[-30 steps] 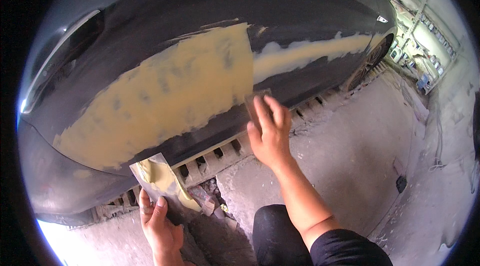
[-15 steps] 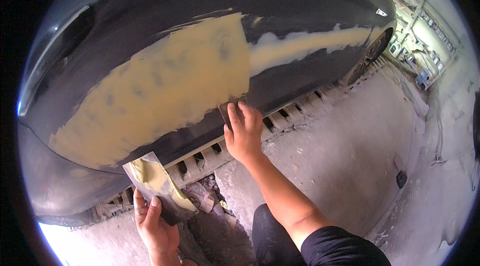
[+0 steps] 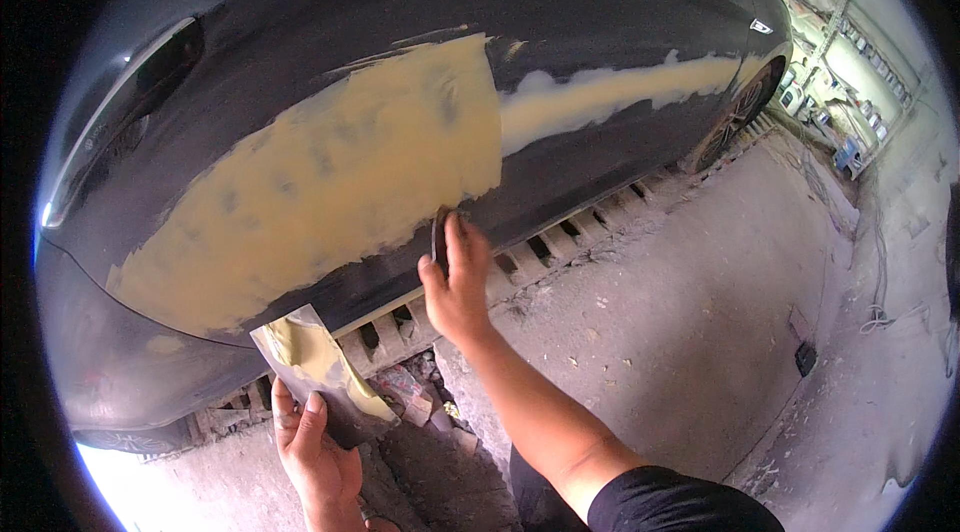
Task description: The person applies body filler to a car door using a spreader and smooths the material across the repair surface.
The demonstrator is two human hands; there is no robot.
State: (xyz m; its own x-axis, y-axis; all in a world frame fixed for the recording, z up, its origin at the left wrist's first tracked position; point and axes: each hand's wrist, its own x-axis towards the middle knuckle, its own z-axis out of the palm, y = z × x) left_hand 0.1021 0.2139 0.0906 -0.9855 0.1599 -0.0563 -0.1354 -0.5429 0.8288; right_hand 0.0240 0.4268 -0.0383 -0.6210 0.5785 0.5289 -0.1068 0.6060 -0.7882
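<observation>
Two hands worked: the right hand (image 3: 457, 282) pinched a thin, flexible spreader (image 3: 438, 233) against the car door (image 3: 560, 22), while the left hand (image 3: 315, 447) gripped the stiff, putty-smeared mixing board (image 3: 315, 367) below it.

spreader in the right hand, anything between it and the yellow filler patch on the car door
Nothing visible. The right hand presses the small dark spreader against the car door at the lower right edge of the yellow filler patch, with no object between them. The left hand holds the filler-smeared mixing board lower down, clear of that spot.
</observation>
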